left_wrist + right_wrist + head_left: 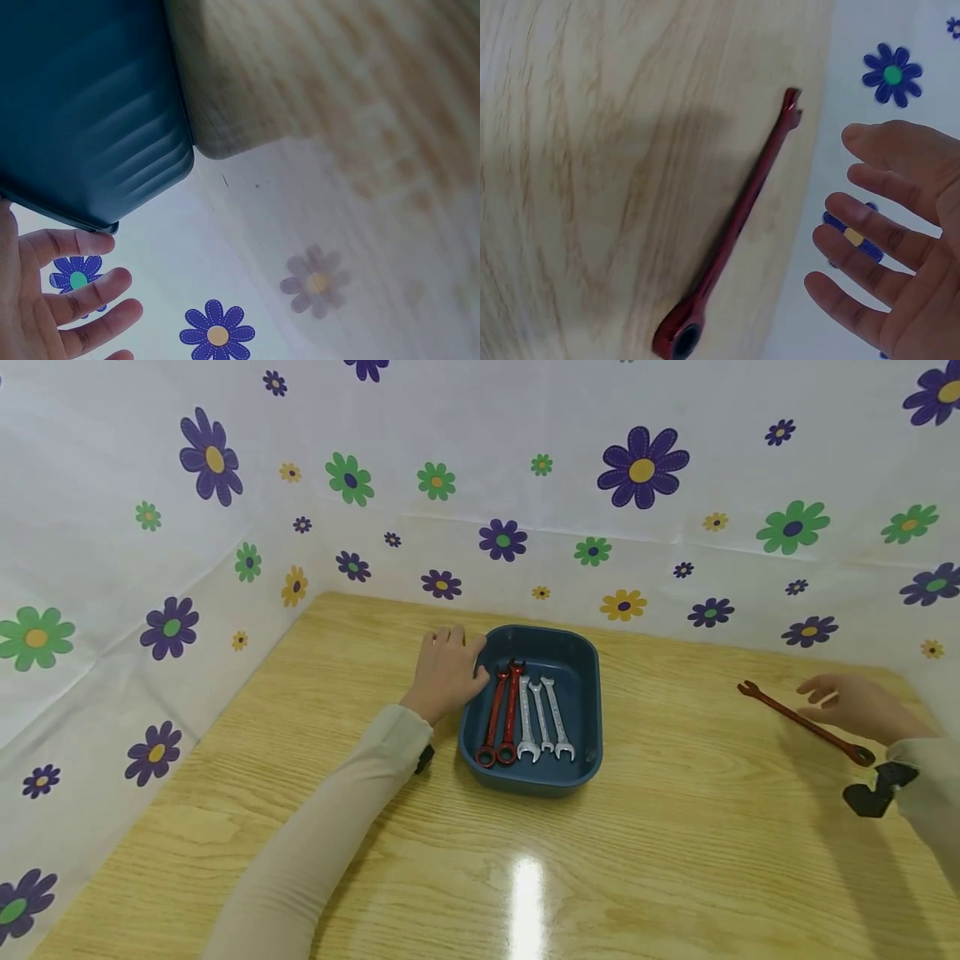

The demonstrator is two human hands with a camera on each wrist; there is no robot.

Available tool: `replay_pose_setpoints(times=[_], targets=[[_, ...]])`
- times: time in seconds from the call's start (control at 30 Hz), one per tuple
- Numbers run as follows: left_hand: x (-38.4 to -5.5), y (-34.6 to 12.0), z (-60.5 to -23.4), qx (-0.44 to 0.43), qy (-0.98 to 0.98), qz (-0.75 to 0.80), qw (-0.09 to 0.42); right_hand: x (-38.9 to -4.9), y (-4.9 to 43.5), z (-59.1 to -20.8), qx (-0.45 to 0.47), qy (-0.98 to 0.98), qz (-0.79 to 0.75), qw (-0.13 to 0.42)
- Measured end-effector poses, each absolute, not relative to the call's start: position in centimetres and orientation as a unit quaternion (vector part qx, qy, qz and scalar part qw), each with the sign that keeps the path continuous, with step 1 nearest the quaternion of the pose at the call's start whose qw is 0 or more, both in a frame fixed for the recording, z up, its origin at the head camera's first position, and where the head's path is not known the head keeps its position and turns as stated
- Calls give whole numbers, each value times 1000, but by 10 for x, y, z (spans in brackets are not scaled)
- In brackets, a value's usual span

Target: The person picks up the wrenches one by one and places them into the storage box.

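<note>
My left hand (447, 672) rests at the left rim of a dark blue rectangular tray (591, 693), its thumb and index finger touching the edge. Seen from the left wrist, the fingers (86, 289) are spread and slightly bent below the rim of the tray (97, 142). Inside lie two red ratcheting combination wrenches (512, 714) and three silver wrenches (542, 718), side by side. My right hand (855, 703) hovers over the right side of the table with nothing in its loosely bent fingers. Beneath it lies another red wrench (739, 214), its ring end towards me.
The wood-grain table (660, 843) runs back to a white flower-print cloth (465, 435) hung behind it and along the left. A black wrist camera (873, 793) is strapped to the right wrist. Light glares off the table's front middle.
</note>
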State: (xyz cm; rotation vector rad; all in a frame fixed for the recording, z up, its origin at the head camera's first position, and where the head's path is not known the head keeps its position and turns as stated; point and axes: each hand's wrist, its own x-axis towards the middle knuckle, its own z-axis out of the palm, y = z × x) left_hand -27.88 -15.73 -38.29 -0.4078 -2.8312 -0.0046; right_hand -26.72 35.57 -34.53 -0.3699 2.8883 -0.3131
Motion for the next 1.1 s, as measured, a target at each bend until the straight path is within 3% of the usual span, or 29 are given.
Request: replay_pose_setpoints(times=[0.67, 1.1], targets=[[-276, -159, -388, -145, -978, -6, 147, -274, 383, -387, -93, 981, -135, 103], [-278, -161, -388, -150, -977, -5, 152, -272, 380, -386, -46, 983, -141, 107]])
